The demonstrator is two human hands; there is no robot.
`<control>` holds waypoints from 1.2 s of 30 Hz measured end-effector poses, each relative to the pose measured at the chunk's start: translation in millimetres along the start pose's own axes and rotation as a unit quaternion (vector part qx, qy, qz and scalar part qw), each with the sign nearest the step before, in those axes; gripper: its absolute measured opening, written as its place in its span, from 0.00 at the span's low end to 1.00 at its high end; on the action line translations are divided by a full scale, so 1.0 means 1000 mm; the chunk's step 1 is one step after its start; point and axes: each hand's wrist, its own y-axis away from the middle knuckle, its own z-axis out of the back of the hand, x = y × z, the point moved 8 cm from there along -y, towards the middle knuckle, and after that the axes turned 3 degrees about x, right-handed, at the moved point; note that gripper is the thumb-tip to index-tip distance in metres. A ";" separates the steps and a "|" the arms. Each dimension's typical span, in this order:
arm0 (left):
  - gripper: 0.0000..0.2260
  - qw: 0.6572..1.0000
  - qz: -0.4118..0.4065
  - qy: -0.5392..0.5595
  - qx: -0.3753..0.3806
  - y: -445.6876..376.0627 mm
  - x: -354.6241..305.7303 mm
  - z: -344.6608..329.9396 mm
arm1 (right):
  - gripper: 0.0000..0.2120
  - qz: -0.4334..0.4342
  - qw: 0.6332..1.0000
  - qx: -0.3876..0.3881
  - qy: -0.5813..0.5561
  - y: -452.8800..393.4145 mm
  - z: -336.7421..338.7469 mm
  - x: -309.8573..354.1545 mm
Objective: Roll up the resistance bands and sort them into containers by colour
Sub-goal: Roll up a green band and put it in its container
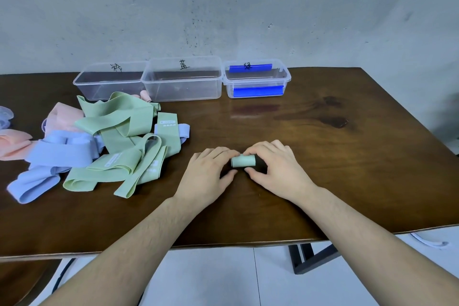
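Note:
A green resistance band rolled into a tight cylinder lies on the brown table in front of me. My left hand pinches its left end and my right hand pinches its right end, fingers over the top, thumbs at the near side. To the left lies a loose pile of unrolled bands: green ones, blue ones and pink ones. Three clear plastic containers stand at the back: the left container, the middle container and the right container with blue clips.
A grey wall rises just behind the containers. The table's near edge runs across the lower part of the view, with a black table leg and white floor below. Something clear and plastic shows at the far left edge.

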 end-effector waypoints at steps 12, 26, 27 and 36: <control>0.21 0.995 0.069 0.052 0.040 -0.021 0.010 -0.008 | 0.21 -0.045 0.997 0.028 -0.061 -0.018 -0.005 -0.010; 0.14 0.745 0.226 0.626 0.041 0.004 -0.003 0.000 | 0.10 -0.136 0.904 -0.098 -0.392 -0.015 0.019 0.015; 0.14 0.720 0.227 0.655 0.036 0.004 -0.006 0.000 | 0.11 -0.132 0.902 -0.101 -0.398 -0.016 0.019 0.020; 0.17 0.638 0.261 0.724 0.023 0.003 0.011 0.002 | 0.21 -0.105 0.910 -0.082 -0.392 -0.028 0.014 0.048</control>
